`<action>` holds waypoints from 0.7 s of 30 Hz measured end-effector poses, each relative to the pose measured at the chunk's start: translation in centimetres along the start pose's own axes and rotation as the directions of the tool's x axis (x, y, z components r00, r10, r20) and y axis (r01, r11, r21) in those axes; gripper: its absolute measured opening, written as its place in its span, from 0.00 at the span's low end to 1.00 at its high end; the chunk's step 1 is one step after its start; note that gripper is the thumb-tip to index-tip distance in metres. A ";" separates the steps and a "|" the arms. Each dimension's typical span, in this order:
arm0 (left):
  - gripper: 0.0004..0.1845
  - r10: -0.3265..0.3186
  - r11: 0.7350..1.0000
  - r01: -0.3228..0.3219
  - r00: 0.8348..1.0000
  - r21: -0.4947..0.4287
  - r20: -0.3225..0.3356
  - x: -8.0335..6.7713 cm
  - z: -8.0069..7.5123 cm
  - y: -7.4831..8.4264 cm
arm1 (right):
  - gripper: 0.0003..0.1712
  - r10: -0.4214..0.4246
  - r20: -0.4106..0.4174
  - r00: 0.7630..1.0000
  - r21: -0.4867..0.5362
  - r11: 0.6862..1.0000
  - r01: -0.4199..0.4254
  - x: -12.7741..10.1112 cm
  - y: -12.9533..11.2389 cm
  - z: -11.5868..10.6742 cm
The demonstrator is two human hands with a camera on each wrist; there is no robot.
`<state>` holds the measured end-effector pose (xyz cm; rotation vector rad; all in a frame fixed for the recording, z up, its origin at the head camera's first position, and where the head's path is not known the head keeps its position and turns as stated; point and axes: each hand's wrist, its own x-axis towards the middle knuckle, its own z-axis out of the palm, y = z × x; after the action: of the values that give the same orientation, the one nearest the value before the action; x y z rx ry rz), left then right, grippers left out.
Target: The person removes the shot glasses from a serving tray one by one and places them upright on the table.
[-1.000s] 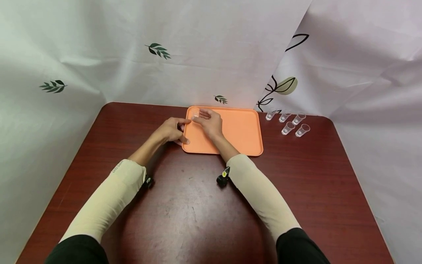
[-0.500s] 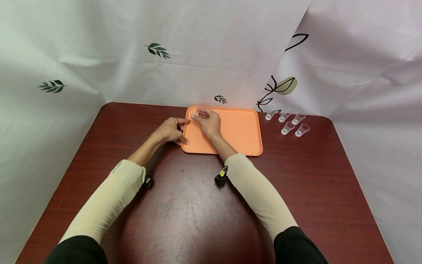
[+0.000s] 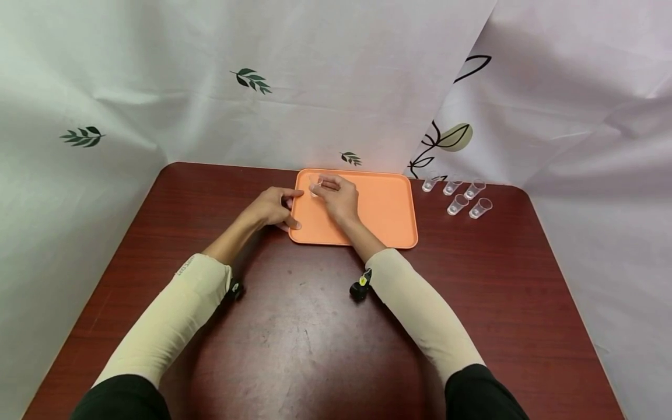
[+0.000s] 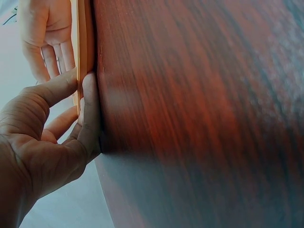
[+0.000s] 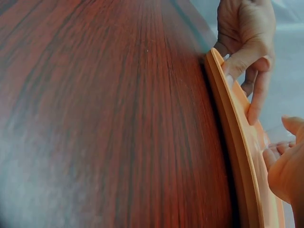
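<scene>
An orange tray (image 3: 385, 210) lies near the far edge of the table. My left hand (image 3: 272, 207) grips its left edge, thumb and index finger spread along the rim; the left wrist view shows fingers of this hand (image 4: 52, 137) on both sides of the edge. Over the tray's far left corner, my right hand (image 3: 338, 198) holds a small clear plastic cup (image 3: 315, 182) between thumb and fingers. Part of that cup is hidden behind the fingers. In the right wrist view the right hand (image 5: 289, 164) is partly cut off by the frame and the cup is hard to make out.
Several clear plastic cups (image 3: 458, 203) stand on the dark red wooden table (image 3: 294, 326), right of the tray. A white curtain (image 3: 325, 81) with leaf prints hangs directly behind the far table edge.
My right hand and the cup have shifted slightly to the right over the tray. The left hand stays at the tray's left edge. Tray and other cups have not moved.
</scene>
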<state>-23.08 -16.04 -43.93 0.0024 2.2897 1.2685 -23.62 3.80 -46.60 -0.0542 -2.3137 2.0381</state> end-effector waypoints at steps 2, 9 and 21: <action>0.55 -0.003 1.000 0.003 1.000 0.000 0.000 0.0 0.0 0.0 | 0.21 -0.001 0.003 1.000 -0.001 1.000 0.001 -0.1 0.0 -0.3; 0.55 -0.007 1.000 0.007 1.000 0.000 0.005 0.1 0.1 0.1 | 0.22 -0.010 -0.003 1.000 -0.016 1.000 0.010 -0.6 0.1 -1.6; 0.56 -0.004 1.000 0.005 1.000 0.022 -0.004 0.0 0.1 0.2 | 0.21 0.005 -0.023 1.000 -0.007 1.000 -0.005 -1.6 0.2 -3.3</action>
<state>-23.06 -15.92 -43.82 0.0023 2.3064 1.2416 -21.85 6.95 -46.47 -0.0828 -2.3097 2.0206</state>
